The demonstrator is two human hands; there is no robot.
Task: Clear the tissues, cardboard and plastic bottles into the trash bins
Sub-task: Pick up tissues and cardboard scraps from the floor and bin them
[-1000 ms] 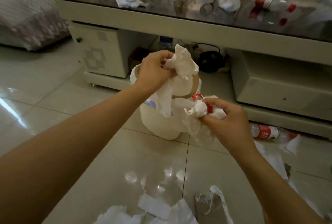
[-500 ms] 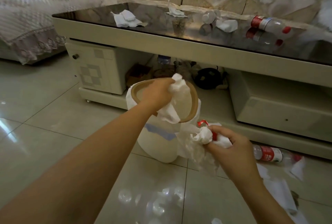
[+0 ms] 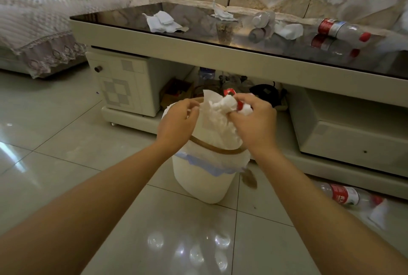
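Both hands are over the bin point(image 3: 203, 182), a smooth cream plastic tub lined with a thin white bag whose blue-edged rim folds down over the outside; a tan hoop rings its mouth. The bin stands on glossy pale floor tiles point(image 3: 66, 164), tilted with its mouth leaning toward the low surface point(image 3: 198, 49).

The right hand point(image 3: 256, 120) has its fingers curled round a crumpled wad of soft white tissue point(image 3: 223, 104), with something red and hard-looking showing among the folds; what it is cannot be made out. A loose sheet of the tissue hangs down into the bin's mouth. The left hand point(image 3: 176, 124) is just beside it at the rim, fingers loosely bent toward the tissue; whether they pinch it cannot be told.

On the dark, mirror-like glass top lie a folded white tissue point(image 3: 162, 22), a crumpled one point(image 3: 221, 14) farther back, another crumpled piece point(image 3: 289, 31), a small clear bottle point(image 3: 261, 18), and a clear ribbed bottle point(image 3: 343, 29) with a red label and red cap, lying on its side, long axis left to right, cap pointing right. A like bottle point(image 3: 346, 195) lies on the floor at the right, also lengthwise left to right, cap to the right, with a white scrap point(image 3: 378, 213) touching it.
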